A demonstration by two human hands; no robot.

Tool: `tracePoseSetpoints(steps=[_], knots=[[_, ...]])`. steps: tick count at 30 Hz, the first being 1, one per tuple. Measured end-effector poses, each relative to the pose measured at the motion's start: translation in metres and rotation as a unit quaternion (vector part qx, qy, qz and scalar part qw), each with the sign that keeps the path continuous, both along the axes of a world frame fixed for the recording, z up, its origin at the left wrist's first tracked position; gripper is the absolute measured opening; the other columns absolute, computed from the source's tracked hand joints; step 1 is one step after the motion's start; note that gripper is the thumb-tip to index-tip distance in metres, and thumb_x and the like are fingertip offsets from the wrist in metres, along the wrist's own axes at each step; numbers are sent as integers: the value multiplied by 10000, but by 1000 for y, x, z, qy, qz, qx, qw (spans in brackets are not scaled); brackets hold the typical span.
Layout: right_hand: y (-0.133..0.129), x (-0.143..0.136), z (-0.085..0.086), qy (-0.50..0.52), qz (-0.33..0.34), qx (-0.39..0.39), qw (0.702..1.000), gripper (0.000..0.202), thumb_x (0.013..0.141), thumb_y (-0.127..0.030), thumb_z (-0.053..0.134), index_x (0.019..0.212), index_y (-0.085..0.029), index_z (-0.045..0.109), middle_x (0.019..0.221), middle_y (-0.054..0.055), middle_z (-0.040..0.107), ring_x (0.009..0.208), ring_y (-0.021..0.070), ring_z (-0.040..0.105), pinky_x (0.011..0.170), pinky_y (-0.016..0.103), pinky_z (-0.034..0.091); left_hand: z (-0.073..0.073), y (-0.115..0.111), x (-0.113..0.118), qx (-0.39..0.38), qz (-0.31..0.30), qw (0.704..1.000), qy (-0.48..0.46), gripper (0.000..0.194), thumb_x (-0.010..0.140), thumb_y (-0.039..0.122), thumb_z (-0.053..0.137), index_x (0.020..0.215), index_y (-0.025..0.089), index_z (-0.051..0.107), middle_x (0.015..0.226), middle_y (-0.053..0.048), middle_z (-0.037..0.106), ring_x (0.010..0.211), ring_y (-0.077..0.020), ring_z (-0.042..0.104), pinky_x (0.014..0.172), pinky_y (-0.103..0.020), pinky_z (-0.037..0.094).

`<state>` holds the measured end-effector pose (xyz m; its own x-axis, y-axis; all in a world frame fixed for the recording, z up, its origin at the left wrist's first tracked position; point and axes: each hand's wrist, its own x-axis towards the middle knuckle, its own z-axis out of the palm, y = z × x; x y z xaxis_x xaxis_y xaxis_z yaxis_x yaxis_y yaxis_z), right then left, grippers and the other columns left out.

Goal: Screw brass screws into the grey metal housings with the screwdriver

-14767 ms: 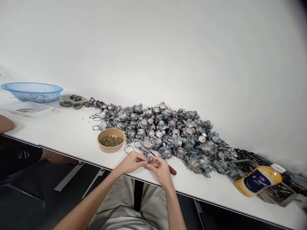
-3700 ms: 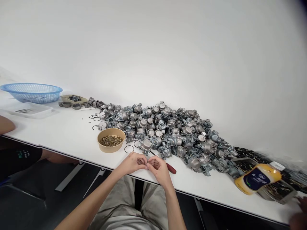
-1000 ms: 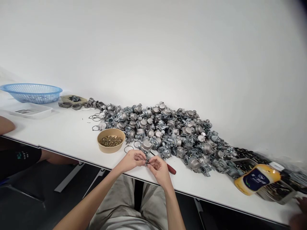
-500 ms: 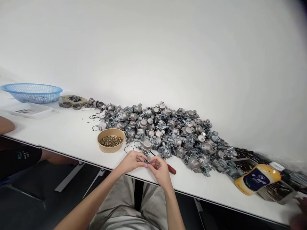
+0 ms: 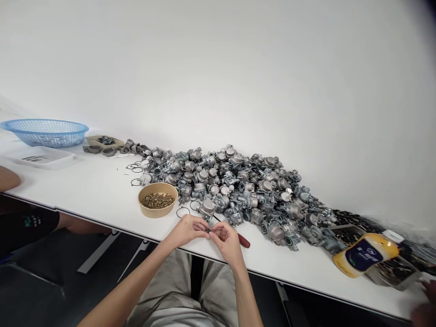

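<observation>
My left hand (image 5: 189, 230) and my right hand (image 5: 225, 239) meet near the table's front edge, fingertips pinched around a small dark part (image 5: 208, 230). It is too small to name and mostly covered by the fingers. Just beyond the fingers lies a grey metal carburetor (image 5: 207, 207), at the near side of a large heap of carburetors (image 5: 243, 186). A screwdriver with a red handle (image 5: 244, 240) rests beside my right hand, its shaft partly hidden. Thin black rubber rings (image 5: 183, 211) lie past my left hand.
A cardboard bowl of small brass-coloured screws (image 5: 156, 211) stands left of my hands. Further left are a white tray (image 5: 64, 160) and a blue basket (image 5: 47, 136). On the right, a yellow bottle (image 5: 381, 250) leans on a metal tray (image 5: 405, 284). Another person's arm (image 5: 8, 178) shows at left.
Both hands stay in nearly the same place. The small dark part between the fingertips appears slightly turned.
</observation>
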<state>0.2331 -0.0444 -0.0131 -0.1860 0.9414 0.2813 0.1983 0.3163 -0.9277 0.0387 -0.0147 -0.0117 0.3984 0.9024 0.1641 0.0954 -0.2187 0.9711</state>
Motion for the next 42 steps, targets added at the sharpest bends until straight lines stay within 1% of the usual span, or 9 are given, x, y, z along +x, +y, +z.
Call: tracePoseSetpoints(steps=[5,11,16,20,27,31,34,37,42], knots=[[0,0,0,-5,7,2,1000,158,846,-298,710,908,-188,615,767,21,615,703,169,567,645,265,421,1,-2,1,10,5,1000,2,262,671,288,818,881,136,779,774,-60,772,768,-213,723,742,-271,560],[-1,0,2,2,8,4,1000,156,860,-304,699,884,-177,611,694,-4,551,627,138,487,585,251,349,3,-4,0,26,33,999,21,279,674,362,831,826,137,765,732,-55,762,748,-214,715,697,-251,541],[0,1,1,11,9,2,1000,159,857,-302,704,882,-173,613,674,-12,534,622,133,481,584,243,340,6,-5,-1,45,56,997,34,275,677,380,829,800,144,758,714,-40,743,723,-191,686,678,-234,517],[1,1,-1,11,8,5,1000,157,847,-295,716,883,-175,621,707,3,569,648,142,509,598,242,359,7,-6,0,50,60,996,31,268,675,378,827,757,140,736,661,-24,707,669,-169,648,629,-222,488],[0,1,-1,10,4,1,1000,157,839,-290,724,882,-174,628,712,12,589,656,149,533,602,244,377,6,-6,0,41,47,998,18,261,673,343,834,729,137,684,627,-9,670,630,-154,622,598,-218,463],[1,0,0,4,1,0,1000,165,823,-283,733,877,-169,628,717,15,592,651,148,528,595,246,381,7,-5,-1,24,19,1000,0,246,679,315,825,704,135,658,616,-8,657,615,-147,617,590,-215,456],[0,0,1,-6,7,5,1000,165,821,-281,726,894,-169,629,774,32,622,676,156,547,601,251,400,8,-4,-1,2,-6,1000,-17,221,692,308,807,723,126,685,626,-17,662,610,-147,614,574,-215,455],[-1,-1,3,-15,14,0,1000,147,815,-253,709,909,-173,631,820,39,644,711,166,576,625,258,425,8,-3,-1,-12,-13,1000,-11,202,730,318,764,757,121,727,634,-29,673,596,-147,608,546,-213,446],[-3,-2,6,-29,19,-12,999,157,790,-198,690,936,-180,635,855,34,663,748,174,601,660,263,439,6,-1,-2,8,-9,1000,-5,163,720,291,768,739,129,765,676,-42,713,622,-143,605,610,-221,456]])
